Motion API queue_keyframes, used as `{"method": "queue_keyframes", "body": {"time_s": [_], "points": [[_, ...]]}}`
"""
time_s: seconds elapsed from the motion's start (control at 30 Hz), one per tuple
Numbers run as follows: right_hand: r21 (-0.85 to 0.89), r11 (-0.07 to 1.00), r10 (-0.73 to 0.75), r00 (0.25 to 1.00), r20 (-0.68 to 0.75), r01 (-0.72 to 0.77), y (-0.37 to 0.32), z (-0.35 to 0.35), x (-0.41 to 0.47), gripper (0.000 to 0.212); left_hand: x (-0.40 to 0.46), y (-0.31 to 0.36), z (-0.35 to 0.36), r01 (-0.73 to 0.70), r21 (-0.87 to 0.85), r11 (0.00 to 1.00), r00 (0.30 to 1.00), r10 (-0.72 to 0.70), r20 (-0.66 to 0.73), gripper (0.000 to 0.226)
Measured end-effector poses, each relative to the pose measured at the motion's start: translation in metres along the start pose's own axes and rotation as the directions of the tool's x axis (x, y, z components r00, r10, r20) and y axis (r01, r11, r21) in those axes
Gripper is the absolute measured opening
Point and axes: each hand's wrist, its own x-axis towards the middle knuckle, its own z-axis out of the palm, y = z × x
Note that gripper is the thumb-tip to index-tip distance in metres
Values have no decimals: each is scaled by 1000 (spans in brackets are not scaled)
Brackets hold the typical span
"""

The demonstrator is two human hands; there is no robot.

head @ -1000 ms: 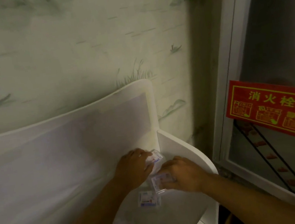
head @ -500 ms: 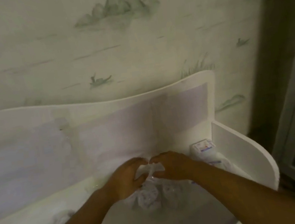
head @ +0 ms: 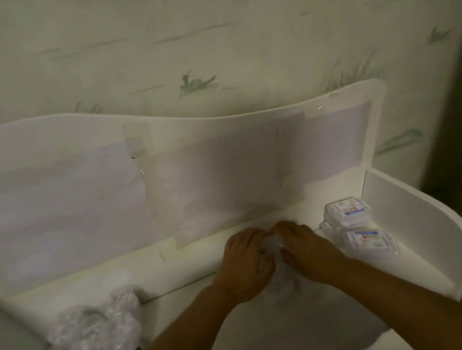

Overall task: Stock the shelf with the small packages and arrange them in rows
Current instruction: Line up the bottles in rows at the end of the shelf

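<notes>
1. Two small packages lie flat on the shelf (head: 365,274) in its right rear corner, just beside the white side panel (head: 418,225). The rear package (head: 347,209) sits close to the backboard (head: 192,162); the front package (head: 367,240) lies directly in front of it, the two touching or nearly so.
2. Both packages are clear-wrapped with white, blue and red printing facing up. Their long axes run roughly left to right, parallel to the backboard, and together they form a short column from back to front.
3. The left hand (head: 244,265) and right hand (head: 307,248) meet at the middle of the shelf, knuckles up, fingers curled onto a clear crinkled plastic bag (head: 279,274) between them. Both hands hold the bag; its contents cannot be made out.
4. At the left front of the shelf lies a bundle of clear wrapped goods (head: 97,327), blurred, well apart from the hands.
5. The shelf is white, with a wavy-topped backboard partly covered by a pale film taped on.
6. Behind it is a wall (head: 205,45) papered in pale green with painted boats and reeds. The lighting is dim.
</notes>
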Motion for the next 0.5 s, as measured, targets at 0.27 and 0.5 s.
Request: {"method": "queue_keyframes", "body": {"time_s": [0.27, 0.5], "points": [[-38, 997, 66, 997, -36, -67, 29, -2, -3, 64, 14, 31, -4, -56, -8, 998, 994, 57, 90, 73], [38, 999, -24, 999, 36, 22, -41, -55, 17, 37, -16, -4, -57, -48, 33, 998, 998, 49, -30, 47]]}}
